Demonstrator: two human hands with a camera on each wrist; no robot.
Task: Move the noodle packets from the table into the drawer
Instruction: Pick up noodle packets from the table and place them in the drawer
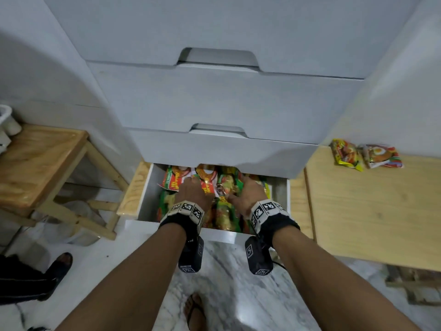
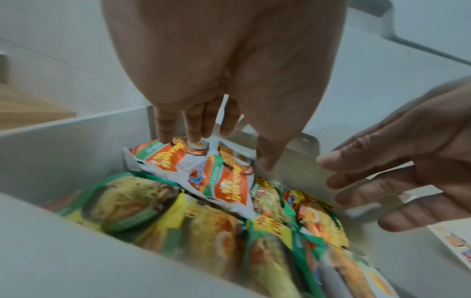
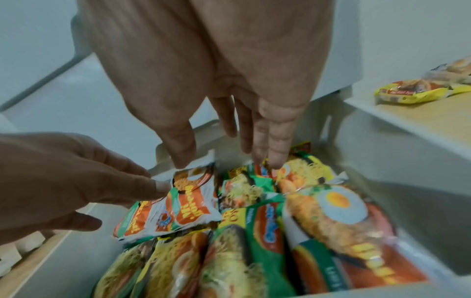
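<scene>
Nearest you, the open drawer (image 1: 143, 201) sits low at your feet, already packed with noodle packets lying side by side, their long axes running near to far. Both your hands are down inside it. Your left hand (image 1: 193, 191) has its fingers (image 2: 165, 129) extended downward, tips touching the orange-and-white packet (image 2: 203, 173) that lies crumpled on top toward the far left corner; it looks to be pressing or settling it rather than gripping, with no finger curled round it. Your right hand (image 1: 248, 194) is likewise spread and relaxed, fingertips (image 3: 275, 149) just reaching the green and yellow packets (image 3: 254, 185) at the far right of the drawer, holding nothing. Farther off, two packets (image 1: 366, 155) remain on the table (image 1: 370, 211), to the right of the drawer and beyond it, close against the cabinet side, touching each other, long axes roughly near to far. Your right hand is the nearer one to them, so the next reach most likely goes up and right out of the drawer, clearing its right wall (image 1: 281, 194) first.
</scene>
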